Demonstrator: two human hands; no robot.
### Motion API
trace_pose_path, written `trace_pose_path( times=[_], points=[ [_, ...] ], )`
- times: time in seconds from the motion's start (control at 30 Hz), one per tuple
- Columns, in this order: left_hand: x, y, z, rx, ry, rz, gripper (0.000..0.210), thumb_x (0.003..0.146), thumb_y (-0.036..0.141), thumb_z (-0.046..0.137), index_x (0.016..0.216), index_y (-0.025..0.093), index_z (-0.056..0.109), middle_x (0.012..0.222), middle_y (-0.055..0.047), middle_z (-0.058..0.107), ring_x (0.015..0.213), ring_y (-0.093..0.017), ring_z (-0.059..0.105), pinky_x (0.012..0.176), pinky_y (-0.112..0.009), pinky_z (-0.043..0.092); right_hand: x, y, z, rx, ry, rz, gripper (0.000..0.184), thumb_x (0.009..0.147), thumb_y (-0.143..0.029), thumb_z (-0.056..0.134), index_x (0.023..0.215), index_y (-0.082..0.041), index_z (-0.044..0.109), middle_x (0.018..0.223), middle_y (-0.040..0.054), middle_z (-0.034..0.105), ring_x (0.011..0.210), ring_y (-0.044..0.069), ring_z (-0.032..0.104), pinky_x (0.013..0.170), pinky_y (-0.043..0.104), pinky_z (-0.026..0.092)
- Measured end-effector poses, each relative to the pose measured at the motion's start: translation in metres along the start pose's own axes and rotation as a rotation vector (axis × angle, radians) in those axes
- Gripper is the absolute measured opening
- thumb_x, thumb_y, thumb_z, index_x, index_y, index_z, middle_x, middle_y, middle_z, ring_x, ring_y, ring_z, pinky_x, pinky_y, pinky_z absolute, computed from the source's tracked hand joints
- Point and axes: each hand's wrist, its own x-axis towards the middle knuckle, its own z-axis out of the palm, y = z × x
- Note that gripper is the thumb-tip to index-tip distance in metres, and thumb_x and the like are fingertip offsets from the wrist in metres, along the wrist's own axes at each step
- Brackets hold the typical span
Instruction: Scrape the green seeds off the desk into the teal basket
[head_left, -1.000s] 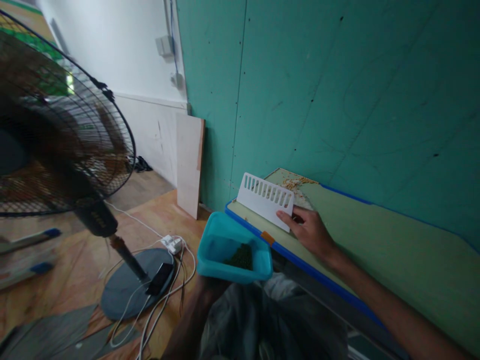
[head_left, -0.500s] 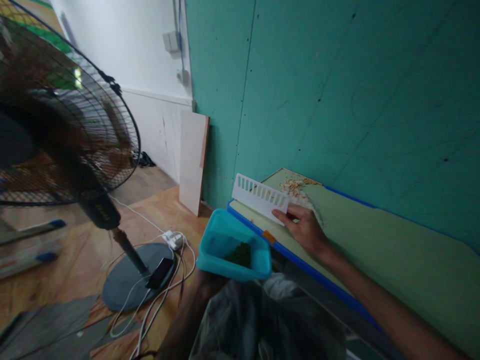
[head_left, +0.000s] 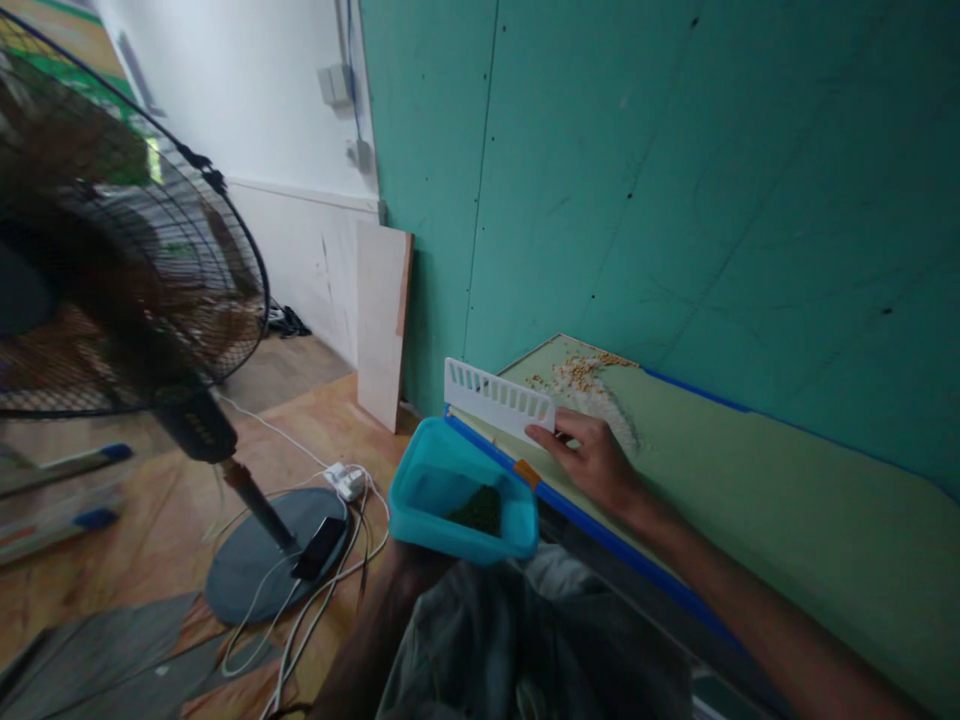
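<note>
My left hand (head_left: 420, 567) is closed under a turquoise plastic tub (head_left: 420, 500), holding it against the table's near edge; most of its fingers are hidden below. A small heap of dark green bits (head_left: 480, 510) lies in the tub. Between thumb and fingers, my right hand (head_left: 589, 455) grips one end of a white slotted plastic strip (head_left: 501, 400), which stands on its long edge near the table's left end. Behind the strip, pale tan grains (head_left: 585, 373) and whitish powder (head_left: 611, 415) are spread on the pale green tabletop (head_left: 757, 490).
A running fan (head_left: 150, 280) stands on the left, its round base (head_left: 251, 575) on the floor with a phone (head_left: 319, 548), white cables and a power strip (head_left: 345, 481). A white board (head_left: 381, 325) leans by the green wall (head_left: 637, 180). Blue edging borders the table.
My right hand has moved the slotted strip left along the tabletop, toward the table's end. The tub has shifted very slightly left in view.
</note>
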Motion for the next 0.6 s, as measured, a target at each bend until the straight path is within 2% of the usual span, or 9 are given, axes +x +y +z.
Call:
trace_pose_path(
  times=[0.1,0.17,0.3,0.4,0.5,0.6],
  points=[
    [0.002,-0.001,-0.004,-0.009,-0.028,0.007,0.044,0.087,0.041,0.072,0.119,0.011,0.077,0.117,-0.018,0.082,0.133,-0.04,0.062,0.117,-0.064,0.044,-0.002,-0.004,-0.001,0.016,-0.017,0.003,0.035,0.102,-0.048,0.058,0.094,-0.02,0.078,0.088,0.007,0.076,0.086,0.021,0.071,0.078,0.031,0.055],
    [0.001,-0.001,-0.001,-0.028,-0.053,-0.008,0.046,0.085,0.042,0.074,0.119,0.013,0.077,0.119,-0.018,0.081,0.136,-0.04,0.06,0.119,-0.064,0.042,-0.002,-0.007,-0.001,0.024,-0.021,0.006,0.033,0.102,-0.047,0.059,0.098,-0.021,0.078,0.09,0.007,0.076,0.09,0.022,0.072,0.081,0.032,0.056],
    [-0.003,-0.002,0.024,0.017,-0.123,0.015,0.036,0.079,0.038,0.081,0.107,0.017,0.083,0.116,-0.013,0.082,0.138,-0.041,0.058,0.124,-0.063,0.035,-0.004,-0.013,-0.002,0.053,-0.032,0.003,0.029,0.102,-0.042,0.059,0.102,-0.021,0.079,0.096,0.0074,0.078,0.093,0.022,0.072,0.086,0.033,0.056],
    [-0.006,-0.004,0.036,0.049,-0.141,0.018,0.031,0.089,0.04,0.071,0.108,0.018,0.082,0.114,-0.011,0.083,0.138,-0.038,0.059,0.125,-0.064,0.033,-0.004,-0.015,-0.003,0.081,-0.046,-0.008,0.029,0.103,-0.039,0.059,0.099,-0.019,0.079,0.103,0.0085,0.078,0.095,0.021,0.073,0.087,0.033,0.056],
    [-0.005,-0.005,0.028,0.001,-0.103,0.014,0.04,0.092,0.042,0.065,0.121,0.016,0.077,0.121,-0.014,0.081,0.138,-0.038,0.059,0.123,-0.063,0.035,-0.004,-0.015,-0.002,0.091,-0.044,-0.018,0.029,0.103,-0.037,0.059,0.097,-0.018,0.079,0.105,0.0091,0.078,0.096,0.021,0.073,0.086,0.033,0.056],
    [-0.003,-0.006,0.017,-0.031,-0.067,0.002,0.042,0.092,0.042,0.066,0.122,0.013,0.075,0.124,-0.015,0.08,0.137,-0.037,0.059,0.122,-0.06,0.039,-0.005,-0.013,-0.002,0.076,-0.035,-0.024,0.029,0.103,-0.038,0.059,0.098,-0.018,0.079,0.104,0.009,0.078,0.095,0.021,0.073,0.085,0.033,0.056]
  ],
)
